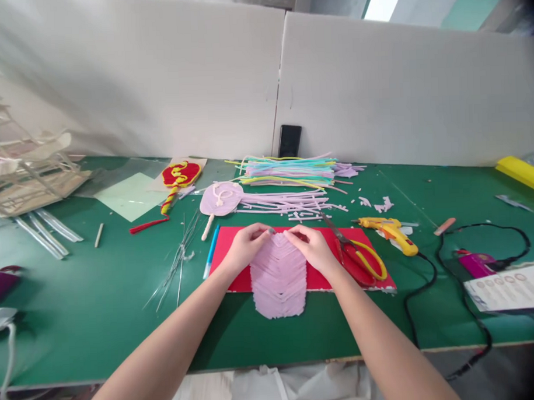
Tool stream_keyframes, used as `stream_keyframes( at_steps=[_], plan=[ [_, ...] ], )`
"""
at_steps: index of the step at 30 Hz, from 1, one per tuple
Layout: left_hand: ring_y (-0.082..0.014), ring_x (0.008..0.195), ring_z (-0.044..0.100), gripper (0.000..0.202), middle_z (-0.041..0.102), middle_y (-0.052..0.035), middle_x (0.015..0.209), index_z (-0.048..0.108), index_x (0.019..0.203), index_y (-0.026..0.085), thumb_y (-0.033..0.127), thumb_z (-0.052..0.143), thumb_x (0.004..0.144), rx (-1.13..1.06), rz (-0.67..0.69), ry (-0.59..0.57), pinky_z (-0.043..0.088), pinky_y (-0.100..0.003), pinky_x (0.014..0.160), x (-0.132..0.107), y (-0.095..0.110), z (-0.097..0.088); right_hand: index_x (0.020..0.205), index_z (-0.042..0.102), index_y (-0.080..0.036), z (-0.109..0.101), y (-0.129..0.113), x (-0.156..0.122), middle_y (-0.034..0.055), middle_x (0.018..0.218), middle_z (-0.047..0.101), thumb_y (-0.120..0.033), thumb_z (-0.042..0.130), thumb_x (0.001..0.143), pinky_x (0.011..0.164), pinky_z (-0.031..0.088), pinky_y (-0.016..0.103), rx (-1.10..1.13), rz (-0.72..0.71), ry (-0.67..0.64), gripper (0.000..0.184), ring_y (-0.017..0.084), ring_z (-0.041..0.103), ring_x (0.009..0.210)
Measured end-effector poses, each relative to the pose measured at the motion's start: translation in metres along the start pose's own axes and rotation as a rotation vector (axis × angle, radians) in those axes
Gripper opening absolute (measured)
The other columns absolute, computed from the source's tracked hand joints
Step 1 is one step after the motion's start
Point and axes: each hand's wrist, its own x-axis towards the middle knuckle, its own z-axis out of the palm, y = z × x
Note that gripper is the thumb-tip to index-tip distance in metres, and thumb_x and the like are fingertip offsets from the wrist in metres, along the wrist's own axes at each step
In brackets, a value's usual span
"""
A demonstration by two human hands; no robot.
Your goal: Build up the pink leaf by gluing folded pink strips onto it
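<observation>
A pale purple panel of pipe cleaners (279, 278), laid in a V-shaped pattern, lies partly over a red board (233, 231) and hangs past its near edge. At the panel's far left corner, my left hand (251, 244) pinches the edge between thumb and fingers. My right hand (310, 245) pinches the far right corner the same way. Scissors with yellow and red handles (363, 258) rest on the board's right end, close to my right hand. A blue pen (212, 251) lies along the board's left edge.
Behind the board are loose purple pipe cleaners (280, 202), a coloured bundle (287, 171), a purple fan shape (222, 198) and a red-yellow fan (181, 174). A yellow glue gun (391, 233) with a black cord lies right. Thin wires (181, 255) lie left. A phone (290, 141) leans on the partition.
</observation>
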Motion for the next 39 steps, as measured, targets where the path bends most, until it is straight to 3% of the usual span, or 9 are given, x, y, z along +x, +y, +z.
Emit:
stream_keyframes(
  at_steps=[11, 21, 27, 39],
  plan=[
    [-0.0171, 0.074, 0.064, 0.025, 0.070, -0.0039, 0.079, 0.065, 0.081, 0.015, 0.038, 0.062, 0.074, -0.064, -0.007, -0.016, 0.048, -0.027, 0.070, 0.0003, -0.0008, 0.0011, 0.085, 0.065, -0.020, 0.0063, -0.0016, -0.0006, 0.0020, 0.084, 0.069, -0.043, 0.057, 0.080, 0.073, 0.046, 0.029, -0.002, -0.026, -0.017, 0.025, 0.018, 0.062, 0.081],
    [-0.0173, 0.076, 0.062, 0.019, 0.071, -0.0039, 0.081, 0.068, 0.080, 0.016, 0.032, 0.058, 0.077, 0.081, 0.072, 0.025, 0.046, -0.026, 0.071, -0.0044, 0.0035, 0.0018, 0.081, 0.063, -0.020, 0.0052, -0.0020, -0.0013, 0.0008, 0.079, 0.067, -0.040, 0.057, 0.081, 0.071, 0.045, 0.028, -0.040, -0.057, -0.032, 0.021, 0.016, 0.061, 0.076],
    [-0.0166, 0.074, 0.059, 0.032, 0.067, -0.0014, 0.076, 0.066, 0.081, 0.016, 0.038, 0.044, 0.087, 0.196, 0.096, 0.055, 0.042, -0.024, 0.065, -0.0045, 0.0039, 0.0024, 0.081, 0.063, -0.020, 0.0064, -0.0028, -0.0015, 0.0011, 0.080, 0.067, -0.041, 0.056, 0.081, 0.072, 0.046, 0.029, -0.023, -0.063, -0.003, 0.023, 0.017, 0.061, 0.077],
    [-0.0154, 0.073, 0.060, 0.020, 0.069, -0.0008, 0.078, 0.064, 0.079, 0.017, 0.033, 0.053, 0.082, 0.190, 0.119, 0.048, 0.043, -0.023, 0.066, -0.0061, 0.0006, 0.0037, 0.080, 0.063, -0.020, 0.0057, -0.0012, -0.0006, 0.0005, 0.078, 0.066, -0.040, 0.055, 0.081, 0.072, 0.046, 0.028, -0.031, -0.077, 0.001, 0.022, 0.016, 0.060, 0.076]
  ],
)
